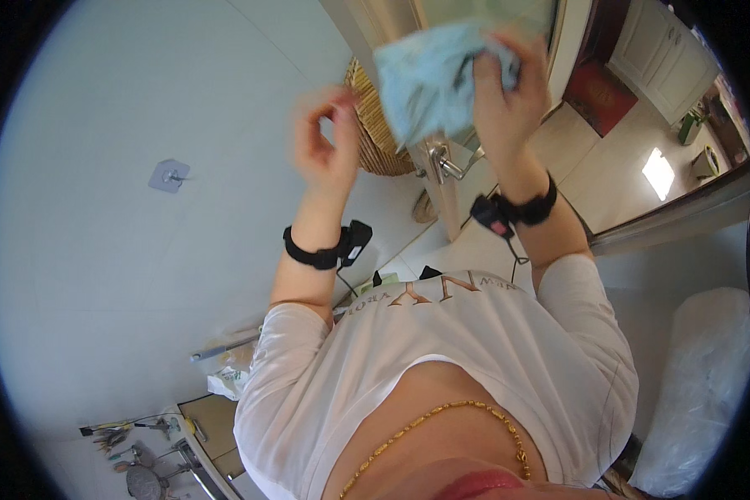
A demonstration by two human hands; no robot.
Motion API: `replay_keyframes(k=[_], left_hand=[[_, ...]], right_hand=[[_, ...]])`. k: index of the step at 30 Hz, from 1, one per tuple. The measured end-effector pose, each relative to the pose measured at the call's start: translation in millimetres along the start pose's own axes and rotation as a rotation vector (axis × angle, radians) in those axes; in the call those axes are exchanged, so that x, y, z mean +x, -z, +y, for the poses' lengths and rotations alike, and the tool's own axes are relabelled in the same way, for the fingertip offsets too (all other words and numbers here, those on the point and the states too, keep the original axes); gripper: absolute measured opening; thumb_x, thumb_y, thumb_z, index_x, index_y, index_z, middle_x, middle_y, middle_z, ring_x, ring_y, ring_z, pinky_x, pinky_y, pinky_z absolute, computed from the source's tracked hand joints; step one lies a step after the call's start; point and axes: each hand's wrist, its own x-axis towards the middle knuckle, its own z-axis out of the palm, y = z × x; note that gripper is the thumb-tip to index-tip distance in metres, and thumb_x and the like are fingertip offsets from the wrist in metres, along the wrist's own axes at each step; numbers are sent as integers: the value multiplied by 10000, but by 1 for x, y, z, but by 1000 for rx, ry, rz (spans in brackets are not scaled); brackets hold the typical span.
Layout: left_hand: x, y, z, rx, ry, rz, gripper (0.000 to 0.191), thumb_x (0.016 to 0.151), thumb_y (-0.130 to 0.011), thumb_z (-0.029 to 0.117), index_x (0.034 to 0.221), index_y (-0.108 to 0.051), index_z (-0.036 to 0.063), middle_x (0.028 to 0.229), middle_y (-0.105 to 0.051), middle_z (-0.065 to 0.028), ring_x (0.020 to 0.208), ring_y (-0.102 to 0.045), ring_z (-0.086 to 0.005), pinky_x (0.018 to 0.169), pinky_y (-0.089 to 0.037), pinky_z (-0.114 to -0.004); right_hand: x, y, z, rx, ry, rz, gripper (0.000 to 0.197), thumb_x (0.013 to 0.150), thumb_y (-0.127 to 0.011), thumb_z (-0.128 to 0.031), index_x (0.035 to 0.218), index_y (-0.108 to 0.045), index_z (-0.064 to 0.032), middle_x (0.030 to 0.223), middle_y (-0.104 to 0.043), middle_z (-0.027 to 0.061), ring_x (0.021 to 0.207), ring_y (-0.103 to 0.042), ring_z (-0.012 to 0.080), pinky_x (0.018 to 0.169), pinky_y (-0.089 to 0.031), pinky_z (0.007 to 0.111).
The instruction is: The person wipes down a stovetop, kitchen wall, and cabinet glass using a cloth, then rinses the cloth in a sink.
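Observation:
My right hand (506, 94) grips a light blue cloth (425, 87) by its right side, thumb on the near face. The cloth is blurred, creased and hangs out to the left of the fingers, in front of a door frame. To its left, my left hand (331, 134) is raised apart from the cloth, with loosely curled fingers and a gap inside the curl. I see nothing held in it, though its fingertips are blurred. Each wrist wears a black strap with a small device, the left one (315, 250) and the right one (519, 206).
Behind the hands are a woven basket (381, 137) and a door handle (447, 164). An adhesive hook (170, 176) is fixed to the pale wall on the left. A plastic-wrapped bundle (700, 387) stands at lower right. Utensils and a strainer (145, 482) hang at lower left.

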Motion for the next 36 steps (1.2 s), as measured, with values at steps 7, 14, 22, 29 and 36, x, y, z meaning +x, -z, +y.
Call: replay_keyframes(k=[7, 14, 22, 29, 36], left_hand=[[40, -44, -31, 4, 252, 333, 411, 971, -464, 258, 1268, -349, -2, 1155, -456, -100, 1070, -426, -179, 904, -372, -299], [43, -65, -33, -209, 367, 419, 342, 944, -548, 333, 1062, -408, 44, 985, -453, -27, 900, -415, -108, 841, -365, -255], [44, -73, -48, -177, 307, 572, 403, 902, -619, 319, 1092, -403, 37, 919, -490, -16, 838, -455, -95, 777, -398, -238], [40, -74, -47, -108, 298, 594, 370, 930, -573, 306, 1102, -390, 34, 998, -473, -37, 893, -441, -110, 816, -387, -252], [33, -72, -54, -89, 334, 652, 397, 941, -551, 334, 1158, -398, 39, 1012, -483, -23, 888, -430, -95, 800, -369, -234]], right_hand=[[-11, -41, 42, -20, 402, -227, 362, 635, -595, 41, 982, -592, -60, 965, -545, 134, 901, -514, 327, 827, -415, 397], [-137, 12, 100, -17, 104, -520, 332, 622, -525, 83, 935, -551, -27, 1008, -513, 168, 944, -491, 374, 843, -417, 429], [-23, -16, 99, 20, 48, -98, 360, 633, -506, 84, 969, -570, -28, 955, -536, 178, 904, -519, 384, 806, -447, 392], [10, -52, 94, 30, 144, -100, 369, 609, -519, 98, 957, -549, -21, 1022, -475, 186, 974, -479, 376, 852, -414, 400], [-105, -4, 158, -12, -243, -233, 364, 677, -503, 122, 1004, -475, -34, 999, -463, 168, 951, -484, 323, 866, -404, 336]])
